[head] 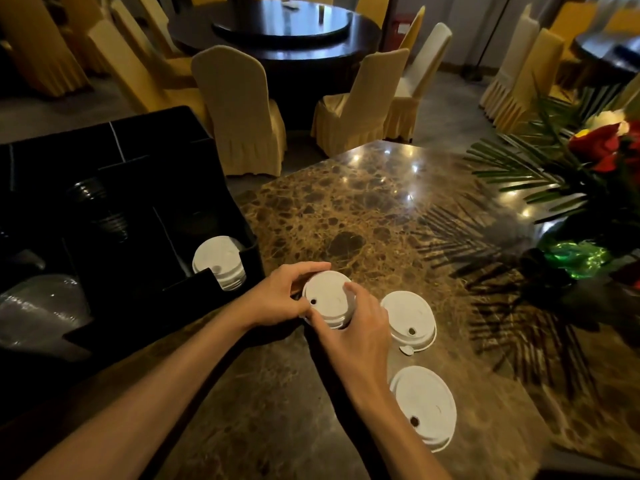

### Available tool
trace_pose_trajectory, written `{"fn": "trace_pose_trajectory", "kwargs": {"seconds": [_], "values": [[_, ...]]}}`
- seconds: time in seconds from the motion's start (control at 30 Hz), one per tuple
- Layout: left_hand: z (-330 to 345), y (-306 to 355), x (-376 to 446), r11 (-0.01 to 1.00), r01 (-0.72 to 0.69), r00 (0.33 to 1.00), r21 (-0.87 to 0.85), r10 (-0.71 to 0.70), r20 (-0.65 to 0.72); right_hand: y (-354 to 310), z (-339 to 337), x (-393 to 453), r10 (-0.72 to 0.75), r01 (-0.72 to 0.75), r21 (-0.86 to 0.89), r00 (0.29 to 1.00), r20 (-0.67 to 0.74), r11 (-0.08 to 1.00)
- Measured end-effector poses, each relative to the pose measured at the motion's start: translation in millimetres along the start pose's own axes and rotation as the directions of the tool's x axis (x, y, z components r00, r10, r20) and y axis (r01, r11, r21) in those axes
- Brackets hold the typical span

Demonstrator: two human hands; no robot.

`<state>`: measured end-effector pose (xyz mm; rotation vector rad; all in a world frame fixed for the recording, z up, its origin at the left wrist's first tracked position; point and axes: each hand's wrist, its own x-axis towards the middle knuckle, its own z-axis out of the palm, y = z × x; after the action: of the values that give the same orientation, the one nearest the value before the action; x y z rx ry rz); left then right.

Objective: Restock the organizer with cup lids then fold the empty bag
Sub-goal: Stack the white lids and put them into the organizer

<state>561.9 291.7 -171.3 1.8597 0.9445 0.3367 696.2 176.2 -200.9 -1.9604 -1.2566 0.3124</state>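
Squaring up a stack of lids (327,299) between both hands, and here's why: the left hand (277,296) cups the stack from nine o'clock, the right hand (360,327) wraps it from four o'clock, so the rims line up before the load goes in. Both are grasping the stack, just off the bench (381,216) by the look of it. The organizer (138,209) sits at nine o'clock, one slot already holding white lids (220,263). Two loose lids (408,320) (422,407) wait at three and five o'clock, within easy reach. A clear bag (38,306), seemingly emptied, lies at far nine o'clock.
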Motion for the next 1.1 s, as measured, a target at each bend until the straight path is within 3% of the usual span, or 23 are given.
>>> {"fn": "trace_pose_trajectory", "kwargs": {"seconds": [0.63,0.77,0.93,1.1], "values": [[-3.8,-0.4,-0.6,0.979,0.011,1.000,0.203,-0.009,-0.009,-0.6,5.6,1.4,0.033,-0.032,-0.028,0.998,0.054,0.999],[-3.9,3.7,-13.4,0.989,-0.013,1.000,0.146,0.012,0.006,-0.9,-1.7,-0.5,0.035,-0.037,0.023,0.995,0.091,0.999],[1.0,11.2,-49.7,0.999,-0.043,0.999,-0.002,0.043,-0.002,-1.4,-26.0,-16.5,-0.064,0.048,0.104,0.985,0.158,0.993],[11.2,27.6,-82.5,0.995,-0.099,0.995,0.018,0.099,-0.013,3.8,-61.4,-33.4,-0.174,0.141,0.163,0.963,0.207,0.976]]}}
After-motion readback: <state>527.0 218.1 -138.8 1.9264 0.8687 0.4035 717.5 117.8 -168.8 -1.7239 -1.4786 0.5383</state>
